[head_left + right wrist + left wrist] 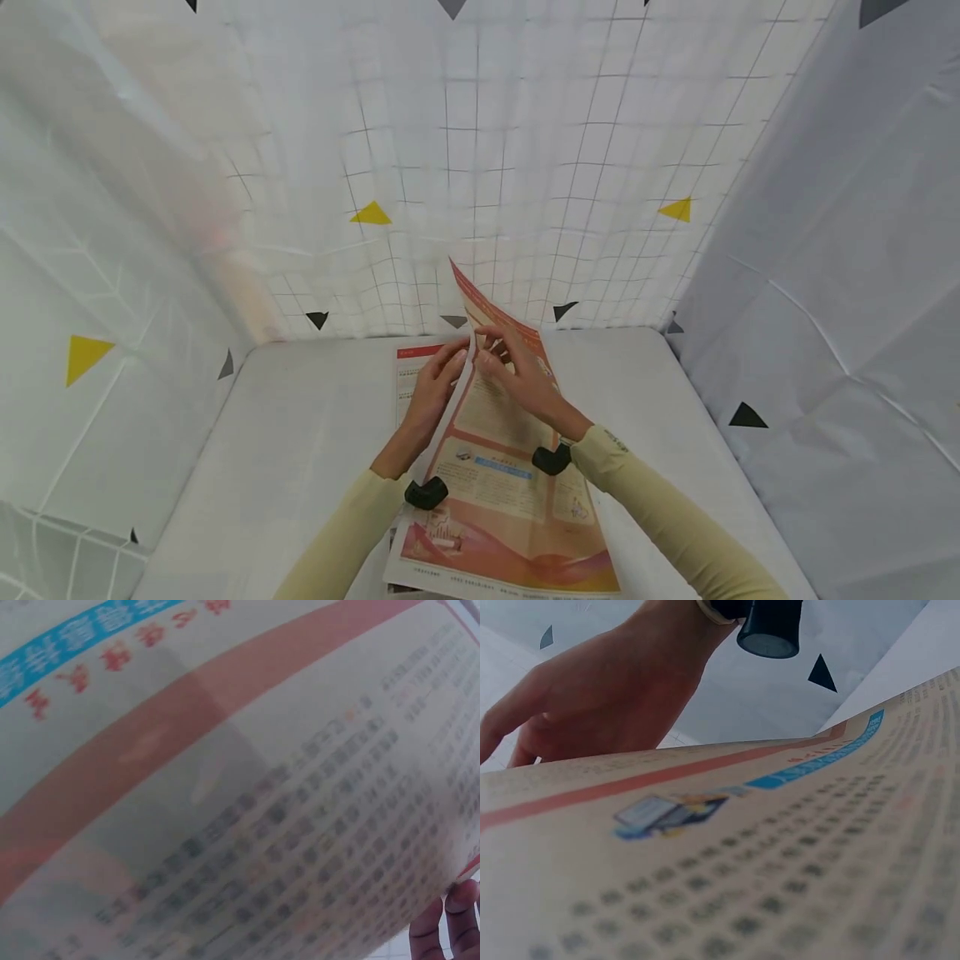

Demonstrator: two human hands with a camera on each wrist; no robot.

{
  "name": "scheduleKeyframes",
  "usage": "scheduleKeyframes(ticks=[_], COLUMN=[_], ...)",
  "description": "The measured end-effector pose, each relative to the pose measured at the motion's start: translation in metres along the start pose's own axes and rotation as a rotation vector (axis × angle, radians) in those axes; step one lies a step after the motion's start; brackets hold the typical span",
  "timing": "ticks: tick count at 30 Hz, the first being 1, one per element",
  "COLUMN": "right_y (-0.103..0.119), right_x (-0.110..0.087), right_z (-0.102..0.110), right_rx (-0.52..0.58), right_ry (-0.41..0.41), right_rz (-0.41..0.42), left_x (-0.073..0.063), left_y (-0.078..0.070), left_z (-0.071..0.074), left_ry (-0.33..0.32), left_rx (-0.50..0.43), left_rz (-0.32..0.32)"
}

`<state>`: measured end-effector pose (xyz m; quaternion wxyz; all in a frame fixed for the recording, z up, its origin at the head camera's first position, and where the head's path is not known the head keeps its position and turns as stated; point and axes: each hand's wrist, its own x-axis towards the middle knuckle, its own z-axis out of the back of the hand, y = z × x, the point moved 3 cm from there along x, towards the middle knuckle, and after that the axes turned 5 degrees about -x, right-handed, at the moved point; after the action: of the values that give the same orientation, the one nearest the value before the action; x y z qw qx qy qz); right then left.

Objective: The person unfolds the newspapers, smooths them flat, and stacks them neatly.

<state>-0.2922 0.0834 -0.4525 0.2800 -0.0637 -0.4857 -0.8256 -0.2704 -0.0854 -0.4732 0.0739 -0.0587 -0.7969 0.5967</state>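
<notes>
A newspaper sheet [495,467] with orange, red and cream print stands partly raised, its left edge lifted and its top corner pointing up. At that lifted edge, the left hand [435,387] holds the paper with its fingertips. The right hand [525,383] lies over the printed face, thumb and fingers bent at the same edge, close to the left fingertips. In the left wrist view the printed newspaper [727,847] spreads across the front, with a hand [615,690] behind it. The newspaper [240,787] nearly fills the right wrist view; fingertips [442,922] show at its lower right edge.
More printed paper [408,367] with a red header lies beneath the raised sheet on the white table [285,450]. White cloth walls [525,167] with grid lines and yellow and black triangles enclose the back and sides. A small black camera [551,458] sits on the right wrist.
</notes>
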Motion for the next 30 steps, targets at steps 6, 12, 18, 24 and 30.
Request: scheduleKeyframes(ticks=[6,12,18,24,30], right_y=[0.005,0.008,0.018,0.016,0.019], right_x=[0.002,0.005,0.008,0.01,0.011], right_z=[0.006,0.01,0.015,0.019,0.022], right_rx=[-0.008,-0.021,-0.008,0.016,0.023], right_ry=[-0.023,-0.065,-0.073,-0.061,-0.055], right_rz=[-0.033,-0.026,-0.032,-0.025,-0.04], left_x=[0.0,0.001,0.002,0.003,0.003], left_y=[-0.002,-0.003,-0.005,-0.006,-0.01], left_z=[-0.008,-0.012,-0.015,-0.02,-0.027], left_ry=[0.031,0.049,0.101,0.103,0.121], left_rx=[0.056,0.091,0.099,0.086,0.087], left_rz=[-0.026,-0.034,-0.023,-0.03,-0.034])
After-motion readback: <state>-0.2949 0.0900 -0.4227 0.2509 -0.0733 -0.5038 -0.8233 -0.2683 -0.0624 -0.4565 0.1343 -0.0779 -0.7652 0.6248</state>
